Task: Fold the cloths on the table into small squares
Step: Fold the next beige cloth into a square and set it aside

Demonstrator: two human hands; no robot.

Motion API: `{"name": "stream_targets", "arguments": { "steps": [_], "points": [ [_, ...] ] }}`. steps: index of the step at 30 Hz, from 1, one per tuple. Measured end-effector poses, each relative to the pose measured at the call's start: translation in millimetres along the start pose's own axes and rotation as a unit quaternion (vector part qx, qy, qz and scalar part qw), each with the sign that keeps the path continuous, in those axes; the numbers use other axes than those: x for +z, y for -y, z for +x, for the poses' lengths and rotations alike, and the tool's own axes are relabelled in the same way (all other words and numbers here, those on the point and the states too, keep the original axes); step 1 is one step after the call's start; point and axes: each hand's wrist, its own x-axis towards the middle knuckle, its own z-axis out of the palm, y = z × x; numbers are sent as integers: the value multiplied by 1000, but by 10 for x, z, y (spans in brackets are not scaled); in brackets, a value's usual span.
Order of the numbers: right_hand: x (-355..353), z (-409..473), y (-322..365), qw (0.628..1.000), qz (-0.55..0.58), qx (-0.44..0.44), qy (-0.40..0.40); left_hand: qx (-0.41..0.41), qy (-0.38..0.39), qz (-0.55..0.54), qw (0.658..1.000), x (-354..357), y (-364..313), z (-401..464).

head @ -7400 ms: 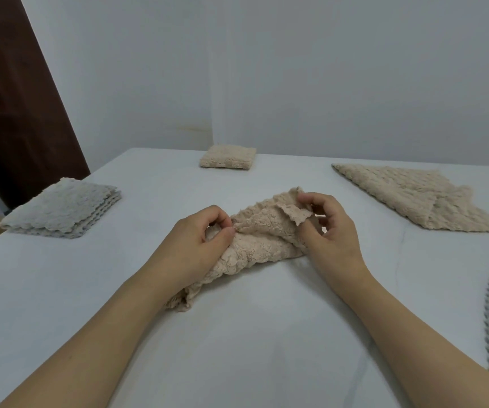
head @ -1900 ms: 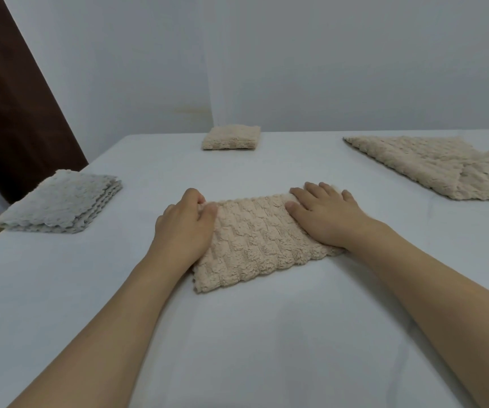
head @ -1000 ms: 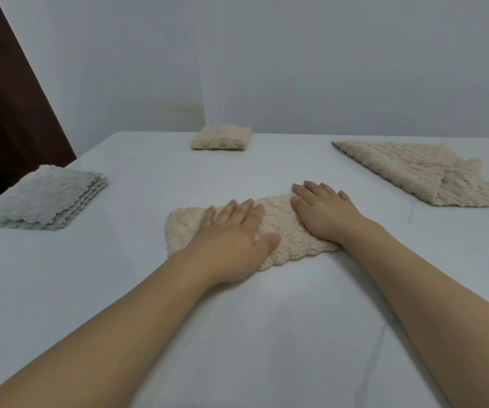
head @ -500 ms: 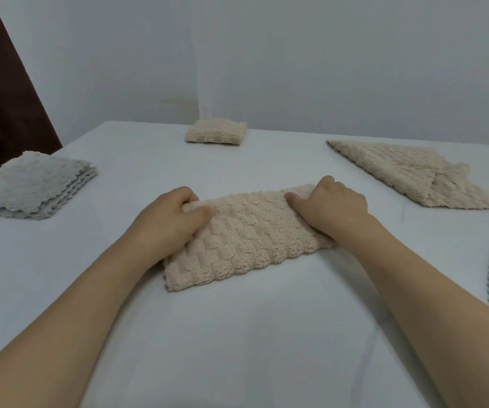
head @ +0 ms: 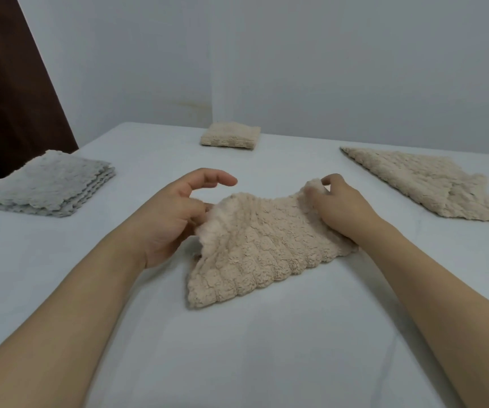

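A beige cloth [head: 262, 248], folded into a strip, is seen near the middle of the white tabletop [head: 237, 363], its left end lifted by the left hand [head: 175, 214], whose grip is a pinch under the edge with the forefinger spread free. The far right corner is pinched by the right hand [head: 341, 209]. Layers could slip askew if one pinch loosens. Farther off lie a grey stack [head: 47, 185], an unfolded beige cloth [head: 425, 182] and a folded square [head: 231, 135].

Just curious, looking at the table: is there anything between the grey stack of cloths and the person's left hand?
No. In the head view, only bare white table separates the grey stack from the left hand.
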Motion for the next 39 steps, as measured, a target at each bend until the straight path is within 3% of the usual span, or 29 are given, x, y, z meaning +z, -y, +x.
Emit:
{"name": "stream_targets", "arguments": {
  "steps": [4, 8, 10, 12, 14, 19, 24, 27, 32, 35, 39],
  "points": [
    [-80, 48, -100, 989, -148, 22, -6, -17, 48, 16, 999, -26, 39, 3],
    [-143, 72, -173, 988, -155, 15, 18, -26, 80, 3, 996, -13, 45, -3],
    [-119, 71, -183, 990, -139, -8, 1, -3, 75, 83, 994, -7, 88, 8],
    [-94, 73, -206, 993, -119, -23, -15, 59, 56, 237, 968, 37, 106, 13],
    [-84, 82, -226, 994, -98, -35, -21, 107, 65, 305, 944, 98, 123, 12],
    [-97, 81, -202, 994, -76, -82, 21, 152, 61, 326, 931, 143, 155, 14],
    [-98, 33, -141, 989, -3, -131, 73, 195, 11, 217, 956, 206, 102, -11],
    [-67, 4, -84, 982, 78, -147, 92, 208, -6, 144, 967, 251, 58, -34],
    [-66, -42, -70, 941, 247, -123, 196, 193, -47, 80, 977, 274, -36, -52],
    [-45, -62, -8, 922, 278, -124, 239, 176, -90, 92, 976, 292, 47, 10],
    [-42, -103, 58, 945, 211, -98, 230, 120, -84, 219, 965, 327, 242, 116]
  ]
}}
